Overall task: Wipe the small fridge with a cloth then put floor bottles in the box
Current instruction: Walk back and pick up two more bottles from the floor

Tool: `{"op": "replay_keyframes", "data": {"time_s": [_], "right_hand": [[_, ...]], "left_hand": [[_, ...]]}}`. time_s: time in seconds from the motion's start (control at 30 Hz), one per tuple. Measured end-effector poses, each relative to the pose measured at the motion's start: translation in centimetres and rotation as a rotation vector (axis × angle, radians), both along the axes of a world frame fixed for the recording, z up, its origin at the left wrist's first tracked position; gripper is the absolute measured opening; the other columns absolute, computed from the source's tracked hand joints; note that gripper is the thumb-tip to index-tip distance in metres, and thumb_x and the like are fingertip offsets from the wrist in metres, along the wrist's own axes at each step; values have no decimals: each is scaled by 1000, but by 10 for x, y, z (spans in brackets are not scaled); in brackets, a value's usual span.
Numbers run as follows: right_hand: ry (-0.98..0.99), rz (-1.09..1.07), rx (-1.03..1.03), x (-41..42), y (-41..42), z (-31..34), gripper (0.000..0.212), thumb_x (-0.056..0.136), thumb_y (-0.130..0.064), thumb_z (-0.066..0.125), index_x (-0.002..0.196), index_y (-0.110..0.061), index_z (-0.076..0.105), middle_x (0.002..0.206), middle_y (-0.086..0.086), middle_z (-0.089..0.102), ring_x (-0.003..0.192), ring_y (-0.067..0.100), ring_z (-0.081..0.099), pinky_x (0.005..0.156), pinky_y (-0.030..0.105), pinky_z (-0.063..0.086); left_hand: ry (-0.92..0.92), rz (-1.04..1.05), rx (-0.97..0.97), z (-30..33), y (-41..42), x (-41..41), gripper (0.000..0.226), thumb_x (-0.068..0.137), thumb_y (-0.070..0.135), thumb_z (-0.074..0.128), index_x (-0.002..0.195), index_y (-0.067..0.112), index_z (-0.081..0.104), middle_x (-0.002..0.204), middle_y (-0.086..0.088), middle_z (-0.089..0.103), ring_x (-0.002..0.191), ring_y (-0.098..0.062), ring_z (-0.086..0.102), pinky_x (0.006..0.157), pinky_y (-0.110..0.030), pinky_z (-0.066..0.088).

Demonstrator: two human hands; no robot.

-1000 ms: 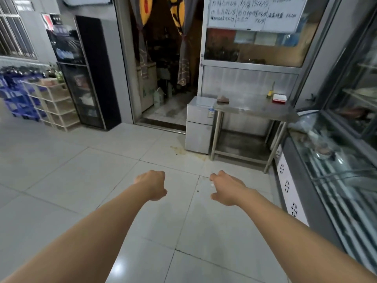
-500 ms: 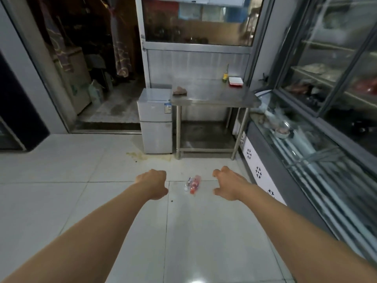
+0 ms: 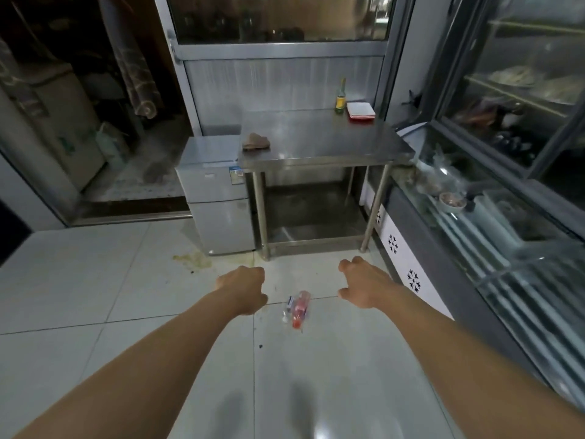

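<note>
Both the left hand (image 3: 243, 289) and right hand (image 3: 364, 285) are hanging loosely curled, holding nothing, flanking floor bottles (image 3: 296, 308) lying before the small fridge (image 3: 218, 198).

Open floor (image 3: 95, 280) from 7 to 11 o'clock; fridge (image 3: 218, 198) and table (image 3: 319, 137) block 12, display case (image 3: 474, 248) walls 1 to 4.

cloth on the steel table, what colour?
Brown: the cloth lies crumpled near the table's left edge, head view.
</note>
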State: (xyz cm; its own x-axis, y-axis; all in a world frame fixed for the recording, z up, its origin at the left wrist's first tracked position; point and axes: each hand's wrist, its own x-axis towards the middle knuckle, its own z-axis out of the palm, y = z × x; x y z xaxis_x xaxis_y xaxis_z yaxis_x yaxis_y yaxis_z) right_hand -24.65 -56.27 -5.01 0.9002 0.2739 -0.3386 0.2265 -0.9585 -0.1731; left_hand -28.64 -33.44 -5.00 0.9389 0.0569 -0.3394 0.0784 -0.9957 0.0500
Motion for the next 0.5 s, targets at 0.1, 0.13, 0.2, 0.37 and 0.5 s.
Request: {"op": "replay_keyframes", "data": {"time_s": [0.1,0.13,0.2,0.37,0.5], "right_hand": [[-15,-7,14,49,11,-8,50,92,-29,57,136,-12,39,132,12,42,112,32,54,84,35,44],[-9,-4,14,63,14,-12,50,92,-29,57,136,-12,39,131,12,42,111,32,54,84,35,44],[8,-5,0,87,20,-24,49,92,-29,57,135,-12,40,129,11,43,110,31,54,83,35,44],[76,-60,-33,144,37,-64,49,92,-29,56,134,-12,39,127,12,43,114,30,52,86,36,45],[159,-154,-55,184,58,-104,47,93,-30,54,133,-11,40,129,12,43,115,29,51,88,37,46]], "left_hand": [[32,7,6,-10,6,46,39,89,36,52,125,21,47,118,-4,58,104,-24,58,83,-34,46],[46,15,4,-13,10,60,40,89,36,52,125,21,47,118,-4,58,104,-24,58,83,-33,45],[71,29,0,-22,19,88,41,89,37,53,126,20,47,119,-4,57,105,-24,58,83,-34,45],[146,5,-35,-59,42,158,41,89,35,52,126,19,46,120,-5,56,106,-25,57,82,-34,45],[213,-57,-64,-103,63,217,42,90,36,52,129,20,45,123,-3,55,109,-23,56,84,-33,45]]}}
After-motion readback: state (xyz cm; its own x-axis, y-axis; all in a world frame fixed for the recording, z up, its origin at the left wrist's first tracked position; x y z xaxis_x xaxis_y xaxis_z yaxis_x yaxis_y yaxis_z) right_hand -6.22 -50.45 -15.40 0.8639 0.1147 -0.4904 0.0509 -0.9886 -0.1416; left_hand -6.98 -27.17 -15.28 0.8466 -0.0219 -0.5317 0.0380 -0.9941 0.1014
